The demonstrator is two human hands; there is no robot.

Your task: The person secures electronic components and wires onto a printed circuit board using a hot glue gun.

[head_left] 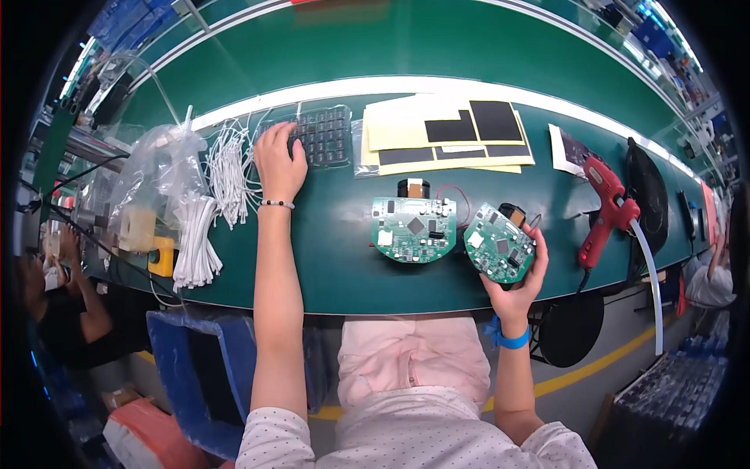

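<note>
My right hand [522, 295] grips a green circuit board [500, 244] by its edge, tilted above the bench, with a black part at its top. Flat on the bench to its left lies a second green circuit board [414, 228], with a black-and-tan part and a thin red wire at its top edge. My left hand [279, 160] is stretched far forward over the left end of a clear tray [324, 139] holding small black parts in rows. Its thumb stands apart from the fingers, and the fingertips are partly hidden.
Bundled white cables [195, 246] and a clear plastic bag [160, 176] lie left on the green bench [336, 273]. Yellow sheets with black pads [445, 137] sit behind the boards. A red glue gun [605, 207] with a white glue stick stands right. Other people appear at both sides.
</note>
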